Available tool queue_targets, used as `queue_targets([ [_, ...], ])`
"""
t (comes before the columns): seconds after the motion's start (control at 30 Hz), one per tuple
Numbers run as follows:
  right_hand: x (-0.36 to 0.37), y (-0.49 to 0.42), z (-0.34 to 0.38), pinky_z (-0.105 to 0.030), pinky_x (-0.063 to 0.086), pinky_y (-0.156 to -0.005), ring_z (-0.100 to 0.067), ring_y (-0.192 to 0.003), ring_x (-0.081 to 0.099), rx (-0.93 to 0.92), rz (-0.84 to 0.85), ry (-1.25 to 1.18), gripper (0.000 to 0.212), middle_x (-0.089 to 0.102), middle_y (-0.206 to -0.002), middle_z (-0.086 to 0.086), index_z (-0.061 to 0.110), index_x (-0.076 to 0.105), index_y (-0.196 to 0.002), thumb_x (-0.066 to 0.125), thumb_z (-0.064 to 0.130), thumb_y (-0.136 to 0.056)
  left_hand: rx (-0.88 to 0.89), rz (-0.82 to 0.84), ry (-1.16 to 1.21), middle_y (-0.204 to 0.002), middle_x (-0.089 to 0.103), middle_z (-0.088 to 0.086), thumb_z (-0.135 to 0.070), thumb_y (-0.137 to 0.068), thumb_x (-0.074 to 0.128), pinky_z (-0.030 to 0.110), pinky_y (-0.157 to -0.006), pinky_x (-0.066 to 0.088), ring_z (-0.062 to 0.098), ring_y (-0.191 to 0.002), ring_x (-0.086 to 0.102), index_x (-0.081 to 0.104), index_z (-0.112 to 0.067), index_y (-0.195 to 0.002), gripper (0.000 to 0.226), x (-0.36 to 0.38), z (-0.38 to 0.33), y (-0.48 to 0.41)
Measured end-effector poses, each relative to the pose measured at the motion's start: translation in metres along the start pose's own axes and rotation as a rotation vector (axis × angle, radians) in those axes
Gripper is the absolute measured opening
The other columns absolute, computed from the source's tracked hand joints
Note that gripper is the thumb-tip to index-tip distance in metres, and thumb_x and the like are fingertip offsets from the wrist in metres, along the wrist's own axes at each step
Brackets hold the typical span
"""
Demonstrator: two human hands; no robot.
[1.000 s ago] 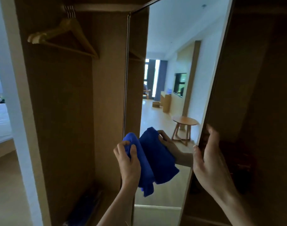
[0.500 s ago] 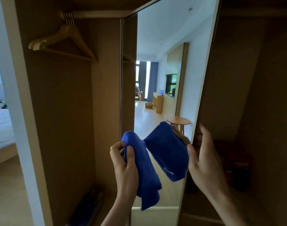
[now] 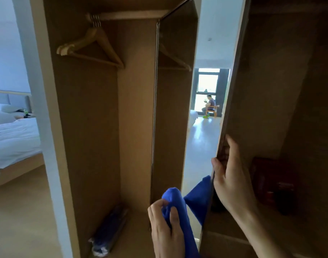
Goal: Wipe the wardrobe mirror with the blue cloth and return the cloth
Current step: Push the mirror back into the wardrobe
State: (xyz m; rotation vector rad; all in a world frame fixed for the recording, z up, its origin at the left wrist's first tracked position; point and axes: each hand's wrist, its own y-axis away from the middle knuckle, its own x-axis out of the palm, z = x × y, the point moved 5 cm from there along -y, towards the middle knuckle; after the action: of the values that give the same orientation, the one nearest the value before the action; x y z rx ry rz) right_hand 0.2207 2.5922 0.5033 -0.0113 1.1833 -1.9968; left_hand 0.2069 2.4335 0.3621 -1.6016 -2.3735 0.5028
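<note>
The wardrobe mirror (image 3: 202, 142) is a tall, narrow strip on the inside of the wooden door (image 3: 262, 108), seen at a steep angle. It reflects the room, the hangers and the cloth. My left hand (image 3: 168, 231) grips the bunched blue cloth (image 3: 177, 207) low in front of the mirror's bottom. My right hand (image 3: 229, 177) holds the door's free edge, with the thumb on the mirror side and the fingers on the wood.
The wardrobe's left bay holds several wooden hangers (image 3: 90, 45) on a rail and a dark wrapped bundle (image 3: 108, 233) on its floor. A bed with white linen (image 3: 12, 138) stands at the left. A person on a chair (image 3: 209, 107) appears in the mirror.
The door has swung further, so the mirror looks narrower and reflects another part of the room. My left hand with the cloth has dropped lower; my right hand has stayed on the door edge.
</note>
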Motion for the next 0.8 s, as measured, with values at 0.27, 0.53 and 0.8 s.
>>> queue_targets([
  [0.27, 0.004, 0.022, -0.007, 0.009, 0.033, -0.08, 0.004, -0.11, 0.045, 0.059, 0.01, 0.054, 0.051, 0.049, -0.125, 0.013, 0.017, 0.042, -0.148, 0.058, 0.017, -0.1, -0.114, 0.078, 0.043, -0.116, 0.051, -0.014, -0.01, -0.103, 0.053, 0.015, -0.082, 0.043, -0.006, -0.104, 0.054, 0.047, -0.038, -0.11, 0.03, -0.014, 0.014, -0.002],
  [0.53, 0.007, 0.041, -0.01, 0.001, 0.041, -0.076, 0.0, -0.108, 0.054, 0.115, 0.033, 0.046, 0.044, 0.058, -0.127, 0.005, 0.018, 0.048, -0.142, 0.058, 0.013, -0.099, -0.105, 0.097, 0.043, -0.123, 0.047, -0.01, -0.015, -0.106, 0.049, 0.026, -0.085, 0.051, 0.008, -0.107, 0.057, 0.051, -0.039, -0.127, 0.031, -0.019, 0.017, -0.001],
  [0.8, 0.022, 0.047, 0.003, 0.001, 0.041, -0.079, 0.013, -0.093, 0.054, 0.083, 0.021, 0.04, 0.025, 0.061, -0.104, 0.013, 0.019, 0.057, -0.122, 0.062, 0.015, -0.097, 0.084, 0.088, 0.088, -0.13, 0.041, -0.01, -0.007, -0.106, 0.047, 0.038, -0.095, 0.054, 0.011, -0.117, 0.054, 0.073, -0.052, -0.104, 0.051, -0.024, -0.01, -0.017],
])
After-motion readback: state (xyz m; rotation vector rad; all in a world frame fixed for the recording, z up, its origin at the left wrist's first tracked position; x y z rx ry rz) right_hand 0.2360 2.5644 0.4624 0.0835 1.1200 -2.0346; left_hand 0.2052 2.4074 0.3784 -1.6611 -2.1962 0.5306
